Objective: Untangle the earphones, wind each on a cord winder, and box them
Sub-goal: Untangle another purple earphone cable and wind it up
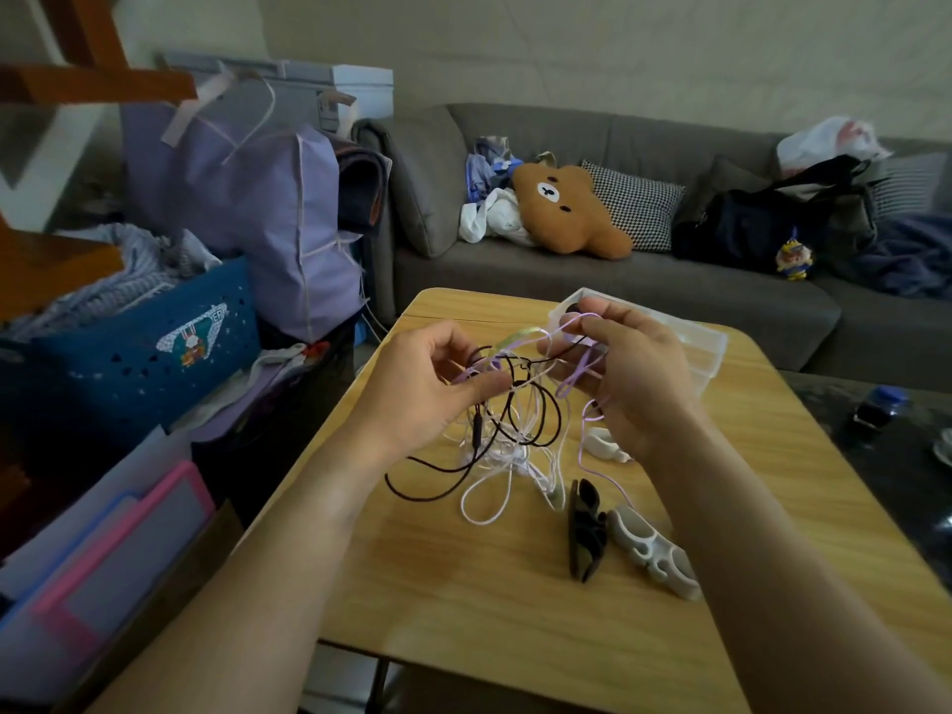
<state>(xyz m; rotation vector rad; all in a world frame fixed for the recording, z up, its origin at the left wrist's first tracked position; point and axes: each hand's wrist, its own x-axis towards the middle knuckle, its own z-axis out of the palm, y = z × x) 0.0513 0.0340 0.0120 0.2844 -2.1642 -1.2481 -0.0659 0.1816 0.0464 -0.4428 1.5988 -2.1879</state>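
Note:
A tangle of earphone cords (507,435), black, white and pale purple, hangs between my hands over the wooden table (463,584). My left hand (427,383) pinches cords at the tangle's left side. My right hand (633,373) pinches a purple cord near the top right, with loops trailing over its fingers. The lower cords rest on the table. A black cord winder (584,533) and a white cord winder (651,551) lie side by side near my right forearm. Another white winder (605,444) shows partly under my right hand. A clear plastic box (695,347) sits behind my right hand.
A grey sofa (566,280) with a bear plush (566,208), pillows and bags stands behind the table. A blue basket (144,353), purple bags and folders crowd the floor at the left. A dark side table (876,420) with small items is at the right.

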